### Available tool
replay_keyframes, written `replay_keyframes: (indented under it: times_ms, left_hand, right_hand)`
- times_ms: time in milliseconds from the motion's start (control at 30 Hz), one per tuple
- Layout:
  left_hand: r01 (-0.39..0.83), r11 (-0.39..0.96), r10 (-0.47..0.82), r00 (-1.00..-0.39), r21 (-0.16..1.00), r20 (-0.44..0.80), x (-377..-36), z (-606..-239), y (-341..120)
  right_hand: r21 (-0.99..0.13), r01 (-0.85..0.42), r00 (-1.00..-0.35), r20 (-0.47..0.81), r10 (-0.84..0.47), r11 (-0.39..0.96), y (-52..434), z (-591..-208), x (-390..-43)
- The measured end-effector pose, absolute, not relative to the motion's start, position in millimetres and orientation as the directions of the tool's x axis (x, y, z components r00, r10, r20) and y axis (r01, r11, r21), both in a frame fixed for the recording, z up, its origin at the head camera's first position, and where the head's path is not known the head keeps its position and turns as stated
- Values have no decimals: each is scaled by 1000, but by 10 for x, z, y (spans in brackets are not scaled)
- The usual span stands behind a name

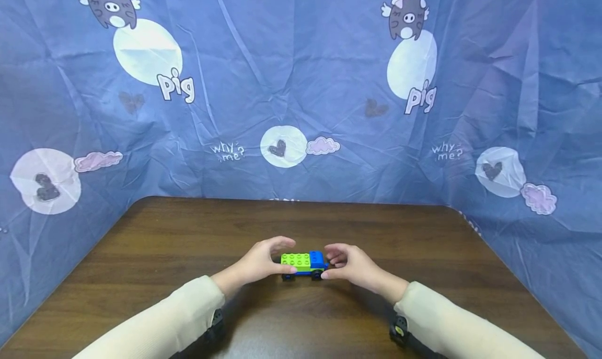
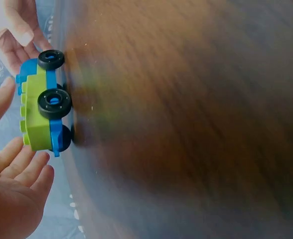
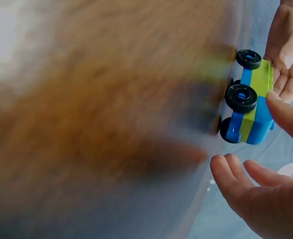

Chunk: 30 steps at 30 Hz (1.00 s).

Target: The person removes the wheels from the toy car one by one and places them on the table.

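Note:
A toy truck built of lime-green and blue blocks (image 1: 296,263) stands on its black wheels (image 2: 55,103) on the table, its blue cab to the right in the head view. My left hand (image 1: 262,257) is at the truck's green rear end, thumb and fingers spread apart around it. On the cab side, my right hand (image 1: 356,265) has its thumb near the front wheel and its fingers loosely bent. In the right wrist view, a gap shows between the right fingers (image 3: 228,177) and the blue cab (image 3: 261,119). Neither hand grips the truck.
The brown wooden table (image 1: 188,228) has rounded far corners. Behind it and along both sides hangs a blue cloth (image 1: 320,87) printed with pigs, hearts and clouds. Black wrist straps (image 1: 400,328) show under the pale sleeves (image 1: 451,317).

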<state>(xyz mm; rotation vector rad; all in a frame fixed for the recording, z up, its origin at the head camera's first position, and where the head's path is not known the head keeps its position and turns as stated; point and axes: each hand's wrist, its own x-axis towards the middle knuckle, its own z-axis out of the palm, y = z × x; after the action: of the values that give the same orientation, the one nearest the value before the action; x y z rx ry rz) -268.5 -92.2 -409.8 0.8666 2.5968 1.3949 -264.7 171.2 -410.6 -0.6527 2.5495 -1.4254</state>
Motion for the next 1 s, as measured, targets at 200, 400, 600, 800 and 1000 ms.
replay_keyframes:
  times_ms: [200, 400, 600, 800, 1000]
  left_hand:
    - [438, 468, 513, -842, 767, 167, -2714, -4109, -855]
    - [438, 521, 510, -848, 733, 144, -2748, -4111, -815]
    - [413, 573, 501, -860, 708, 96, -2765, -4079, -786]
    - [397, 593, 493, -867, 700, 74, -2773, -4070, -775]
    - [419, 595, 511, -856, 686, 79, -2785, -4066, -782]
  right_hand:
    - [-848, -234, -917, 30, -398, 475, 1628, -4104, -2672]
    - [-813, -211, -938, 12, -347, 542, 1572, -4096, -2669]
    - [-805, -165, -950, -25, -310, 570, 1558, -4086, -2685]
    - [-819, -134, -956, -42, -290, 557, 1539, -4083, -2681]
    - [-812, -131, -956, -49, -290, 569, 1533, -4057, -2645]
